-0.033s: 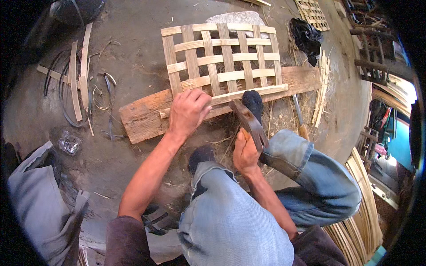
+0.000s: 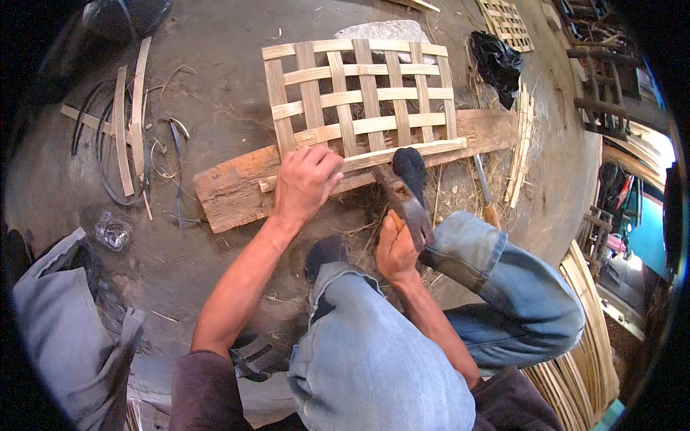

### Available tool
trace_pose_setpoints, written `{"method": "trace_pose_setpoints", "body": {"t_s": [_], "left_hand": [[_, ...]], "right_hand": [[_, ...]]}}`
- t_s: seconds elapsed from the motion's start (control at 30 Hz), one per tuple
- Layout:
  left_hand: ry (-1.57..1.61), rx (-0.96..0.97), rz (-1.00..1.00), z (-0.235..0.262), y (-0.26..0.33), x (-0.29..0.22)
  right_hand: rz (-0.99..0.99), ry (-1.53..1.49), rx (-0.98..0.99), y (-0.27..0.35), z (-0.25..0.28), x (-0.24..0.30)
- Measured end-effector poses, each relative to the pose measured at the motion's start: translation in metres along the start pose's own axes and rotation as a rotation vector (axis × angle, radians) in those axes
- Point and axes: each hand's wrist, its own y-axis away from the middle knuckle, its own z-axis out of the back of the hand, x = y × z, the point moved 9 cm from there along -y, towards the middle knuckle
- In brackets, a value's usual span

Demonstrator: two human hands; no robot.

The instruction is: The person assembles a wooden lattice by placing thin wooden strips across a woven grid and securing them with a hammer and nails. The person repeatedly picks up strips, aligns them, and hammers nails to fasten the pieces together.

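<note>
A woven panel of flat bamboo strips (image 2: 369, 123) lies with its lower edge on a rough wooden plank (image 2: 230, 190). Along that edge runs a pale bamboo batten (image 2: 435, 147). My left hand (image 2: 307, 179) is closed at the batten's left part, by the panel's lower left corner. Its fingertips are pressed together, and what they pinch, if anything, is hidden. My right hand (image 2: 399, 250) grips a hammer (image 2: 407, 205) by its wooden handle. The metal head is raised just on the near side of the plank. My dark-socked foot (image 2: 410, 171) rests against the batten.
Behind the panel lies a pale stone block (image 2: 381, 30). A chisel-like tool (image 2: 483, 183) and split strips (image 2: 523, 144) lie at the right, near a black plastic bag (image 2: 496, 65). Loose strips (image 2: 136, 115) are on the left floor. Grey cloth (image 2: 68, 323) hangs at lower left.
The hammer head has tilted slightly in my right hand, turning its top more into view. My left hand and the panel have hardly moved.
</note>
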Motion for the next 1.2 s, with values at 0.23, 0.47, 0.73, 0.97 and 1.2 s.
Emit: {"method": "trace_pose_setpoints", "body": {"t_s": [0.23, 0.47, 0.73, 0.97, 1.2], "left_hand": [[-0.029, -0.084, -0.052, 0.009, -0.007, -0.009], [-0.005, -0.061, -0.037, 0.001, -0.004, -0.005], [-0.007, -0.062, -0.043, 0.005, -0.009, -0.003], [0.008, -0.071, -0.001, 0.005, -0.005, 0.001], [0.023, -0.111, -0.022, 0.006, -0.007, 0.006]], "right_hand": [[-0.102, 0.047, 0.046, 0.021, -0.011, -0.035], [-0.102, 0.054, -0.022, 0.022, -0.019, -0.035], [-0.159, 0.063, -0.03, 0.009, -0.017, -0.027], [-0.249, 0.081, 0.07, -0.004, -0.017, -0.027], [-0.29, 0.034, 0.192, -0.007, -0.029, -0.034]]}}
